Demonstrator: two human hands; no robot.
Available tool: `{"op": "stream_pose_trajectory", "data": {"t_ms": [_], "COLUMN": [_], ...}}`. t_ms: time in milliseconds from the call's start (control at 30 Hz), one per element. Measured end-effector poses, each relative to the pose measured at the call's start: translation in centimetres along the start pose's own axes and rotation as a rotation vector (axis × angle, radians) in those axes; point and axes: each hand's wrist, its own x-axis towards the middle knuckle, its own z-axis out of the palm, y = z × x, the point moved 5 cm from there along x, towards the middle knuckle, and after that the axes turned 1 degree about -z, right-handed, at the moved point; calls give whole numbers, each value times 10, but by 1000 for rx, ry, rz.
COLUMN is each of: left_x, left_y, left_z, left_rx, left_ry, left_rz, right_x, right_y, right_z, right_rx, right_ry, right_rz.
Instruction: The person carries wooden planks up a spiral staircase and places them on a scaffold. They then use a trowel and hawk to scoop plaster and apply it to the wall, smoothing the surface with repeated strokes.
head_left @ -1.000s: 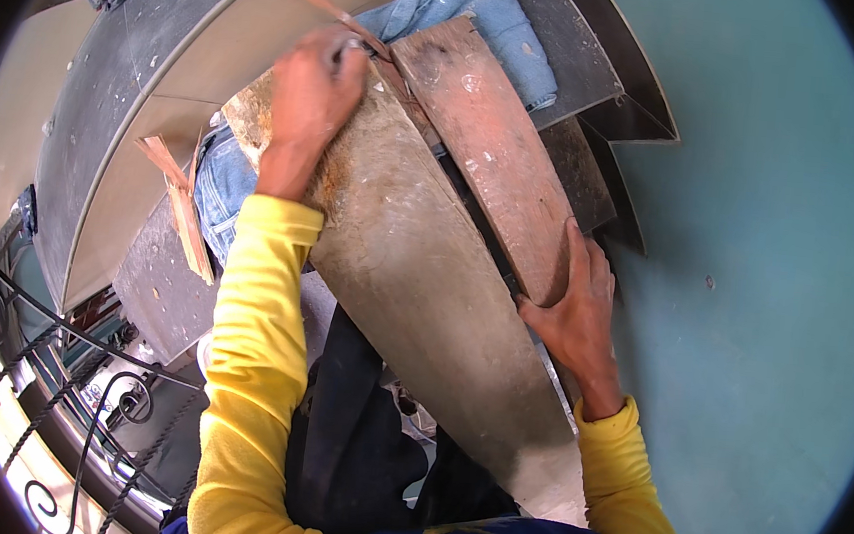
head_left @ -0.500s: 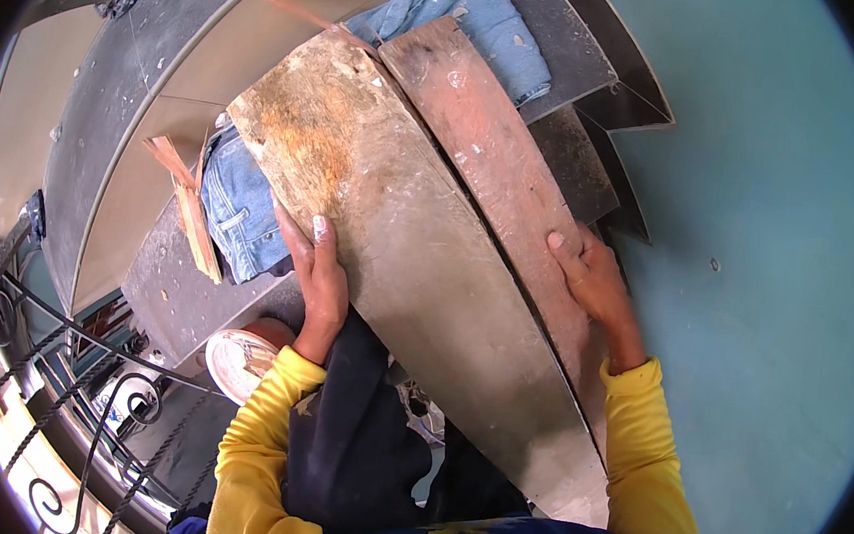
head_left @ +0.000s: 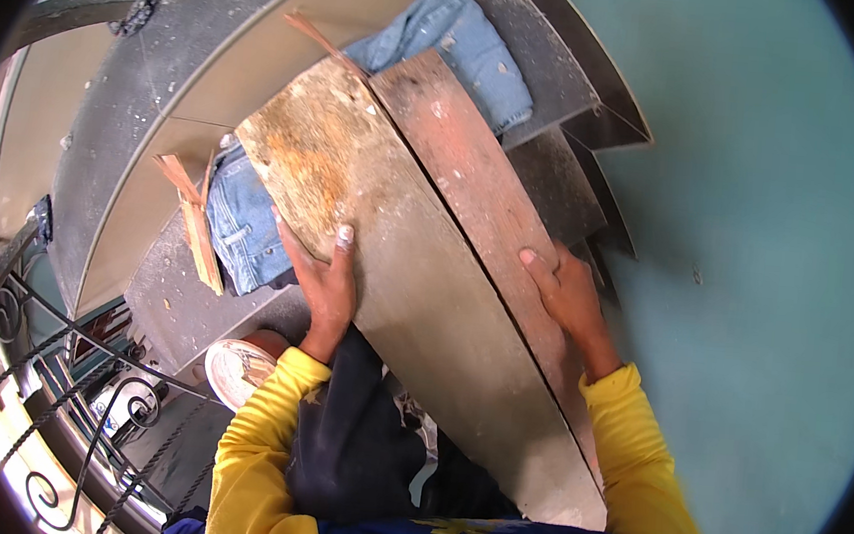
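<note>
Two long boards lie side by side over my legs and the stair step, a thin dark seam between them. The wide grey-brown board (head_left: 417, 266), stained yellow-brown at its far end, is on the left. The narrower reddish board (head_left: 475, 160) runs along its right edge. My left hand (head_left: 327, 279) grips the wide board's left edge, thumb on top, the fingers partly hidden. My right hand (head_left: 567, 296) clasps the reddish board's right edge, thumb on its face and the other fingers partly out of sight.
Folded denim cloths (head_left: 246, 215) lie under the boards' far part, beside split wood strips (head_left: 202, 239). A round white-topped bucket (head_left: 238, 371) stands left of my knee. Curved stairs (head_left: 215, 34) rise at far left, an iron railing (head_left: 90, 341) below. A teal wall (head_left: 746, 292) bounds the right.
The reddish board has moved left against the wide board, and the gap between them has narrowed. My right hand has shifted left with it. The view has tilted slightly.
</note>
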Motion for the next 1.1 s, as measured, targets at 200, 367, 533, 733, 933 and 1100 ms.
{"op": "stream_pose_trajectory", "data": {"t_ms": [200,367,533,733,933,1100], "left_x": [3,-2,3,17,-29,-107], "left_y": [-8,-18,-12,-69,-151,-93], "left_z": [1,-1,0,-29,-68,-44], "left_rx": [-26,46,91,298,-191,-99], "left_ry": [20,26,58,0,-247,-579], "left_rz": [-2,42,80,63,-870,-1137], "right_x": [-1,-2,-3,-39,-184,-253], "right_y": [-6,-9,9,-18,86,178], "right_z": [0,3,6,-7,-64,-79], "right_rx": [-41,-58,-295,-205,-261,-296], "right_ry": [-3,0,80,296,705,574], "right_rz": [-13,-10,-19,-332,-155,182]}}
